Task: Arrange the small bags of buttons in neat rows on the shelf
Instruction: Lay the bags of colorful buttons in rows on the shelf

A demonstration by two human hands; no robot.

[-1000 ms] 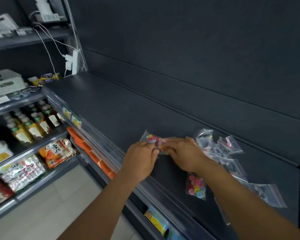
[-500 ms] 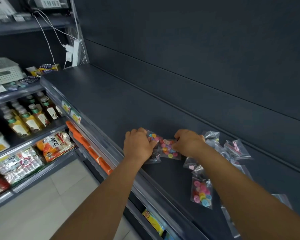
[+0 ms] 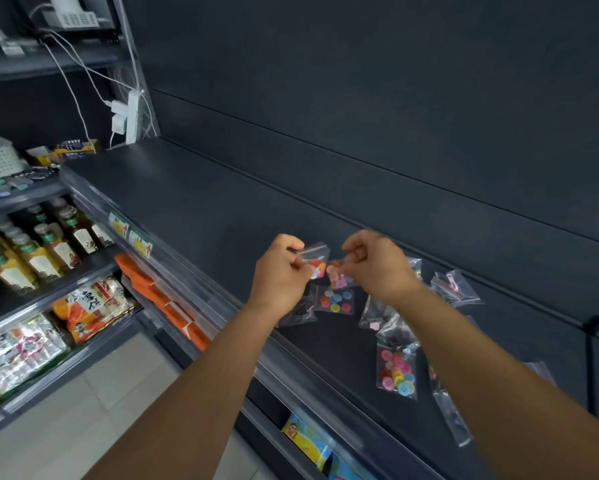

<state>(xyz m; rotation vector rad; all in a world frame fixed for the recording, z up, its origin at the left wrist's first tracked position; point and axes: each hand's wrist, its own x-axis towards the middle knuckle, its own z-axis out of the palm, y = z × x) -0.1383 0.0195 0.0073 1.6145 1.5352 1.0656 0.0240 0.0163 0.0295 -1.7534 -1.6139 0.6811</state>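
My left hand (image 3: 281,271) pinches the top of a small clear bag of coloured buttons (image 3: 317,259), lifted above the dark shelf (image 3: 194,202). My right hand (image 3: 377,265) pinches a second bag of pastel buttons (image 3: 338,275) right beside it. Below them a flat bag of bright buttons (image 3: 335,300) lies on the shelf, with a bag of dark buttons (image 3: 300,311) to its left near the front edge. Several more bags lie loose to the right, among them one of pink and blue buttons (image 3: 396,372) and one with a pink piece (image 3: 455,287).
The shelf's front rail (image 3: 173,254) carries price tags (image 3: 132,233). Left of the bay stand shelves with bottled drinks (image 3: 45,251) and snack packs (image 3: 90,306). A white power strip (image 3: 132,117) with cables hangs at the shelf's far left end.
Both hands have risen off the shelf, each lifting a bag by its top. The flat bag of bright buttons under them has come into sight.
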